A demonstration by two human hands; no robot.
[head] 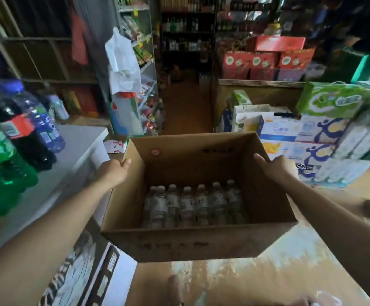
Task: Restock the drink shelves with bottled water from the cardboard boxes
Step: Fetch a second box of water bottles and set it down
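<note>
Head view | middle of frame: left hand [115, 171] and right hand [272, 165] gripped the cardboard box [193, 246] sides, fingers curled | water bottles [193, 204] stood inside | step: carrying box | next: set it down by the shelves

Cardboard box [193, 244] centre; water bottles [193, 205] in a row inside, at near wall; left hand [113, 172] on left rim, right hand [273, 167] on right rim; soda bottles [18, 138] on tabletop [78, 146] left; stacked cartons [316, 138] right.

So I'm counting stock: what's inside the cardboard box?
The cardboard box holds one row of white-capped water bottles along its near side; the far side shows bare floor.
</note>
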